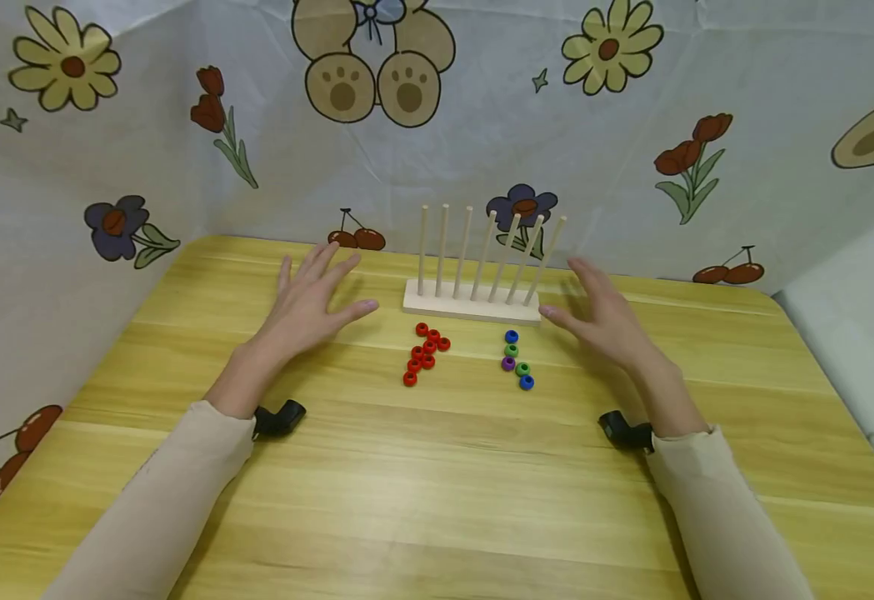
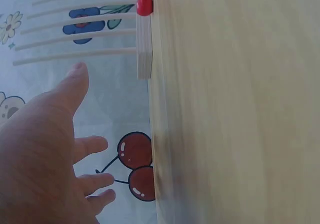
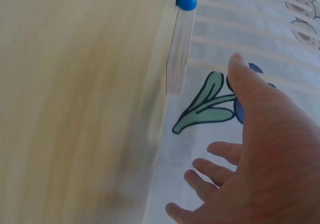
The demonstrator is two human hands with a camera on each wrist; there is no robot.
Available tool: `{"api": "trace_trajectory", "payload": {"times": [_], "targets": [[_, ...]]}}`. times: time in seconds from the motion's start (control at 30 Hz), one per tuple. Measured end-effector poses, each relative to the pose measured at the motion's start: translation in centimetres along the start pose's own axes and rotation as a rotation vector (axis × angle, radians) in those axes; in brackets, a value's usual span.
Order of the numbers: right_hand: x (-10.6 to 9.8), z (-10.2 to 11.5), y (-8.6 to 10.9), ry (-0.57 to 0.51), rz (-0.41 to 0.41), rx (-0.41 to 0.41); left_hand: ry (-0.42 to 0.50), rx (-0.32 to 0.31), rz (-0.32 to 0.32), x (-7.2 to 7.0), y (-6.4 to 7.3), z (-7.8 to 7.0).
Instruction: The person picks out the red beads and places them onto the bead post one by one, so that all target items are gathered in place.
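Note:
A pale wooden peg rack [image 1: 472, 305] with several upright rods stands near the table's back edge. In front of its left half lies a cluster of red beads [image 1: 428, 362]. A loose line of blue, green and purple beads [image 1: 511, 351] lies in front of its right half. To the left of the rack is my left hand [image 1: 307, 304], its fingers spread and nothing in it. My right hand [image 1: 600, 318] is at the rack's right end, also empty, its thumb tip right by the base in the head view. Both wrist views show the fingers extended beside the rack.
The wood-grain table [image 1: 437, 500] runs up to a patterned cloth [image 1: 474, 158] printed with flowers, cherries and bears, hanging close behind the rack. Black devices are strapped on the left wrist [image 1: 281, 418] and the right wrist [image 1: 624, 430].

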State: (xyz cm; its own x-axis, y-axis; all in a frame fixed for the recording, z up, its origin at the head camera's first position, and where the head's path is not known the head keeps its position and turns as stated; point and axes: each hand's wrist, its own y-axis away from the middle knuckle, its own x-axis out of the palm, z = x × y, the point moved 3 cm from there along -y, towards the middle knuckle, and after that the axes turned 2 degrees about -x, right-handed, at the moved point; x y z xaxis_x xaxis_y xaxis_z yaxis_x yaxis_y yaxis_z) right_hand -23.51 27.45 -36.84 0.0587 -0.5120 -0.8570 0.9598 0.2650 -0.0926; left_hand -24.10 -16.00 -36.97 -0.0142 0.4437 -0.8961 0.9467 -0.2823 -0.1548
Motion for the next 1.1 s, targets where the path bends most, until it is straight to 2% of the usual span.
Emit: {"api": "trace_trajectory", "payload": {"times": [0.37,0.53,0.73,0.97,1.1], "targets": [[2.2,1.2,-2.0,-0.085,0.042,0.02,0.229,-0.003,0.097,1.6,0.2,-1.0],[2.9,1.7,-2.8,-0.133,0.056,0.003,0.279,0.014,0.106,2.2,0.4,-1.7],[3.2,1.7,-2.9,-0.175,0.056,-0.013,0.381,0.038,0.125,2.8,0.6,-2.3],[3.6,0.9,-2.8,-0.333,0.06,-0.041,0.442,0.095,0.176,3.1,0.8,-2.9],[3.8,0.3,-2.7,-0.377,0.077,-0.051,0.463,0.116,0.208,3.2,0.8,-3.1]]}}
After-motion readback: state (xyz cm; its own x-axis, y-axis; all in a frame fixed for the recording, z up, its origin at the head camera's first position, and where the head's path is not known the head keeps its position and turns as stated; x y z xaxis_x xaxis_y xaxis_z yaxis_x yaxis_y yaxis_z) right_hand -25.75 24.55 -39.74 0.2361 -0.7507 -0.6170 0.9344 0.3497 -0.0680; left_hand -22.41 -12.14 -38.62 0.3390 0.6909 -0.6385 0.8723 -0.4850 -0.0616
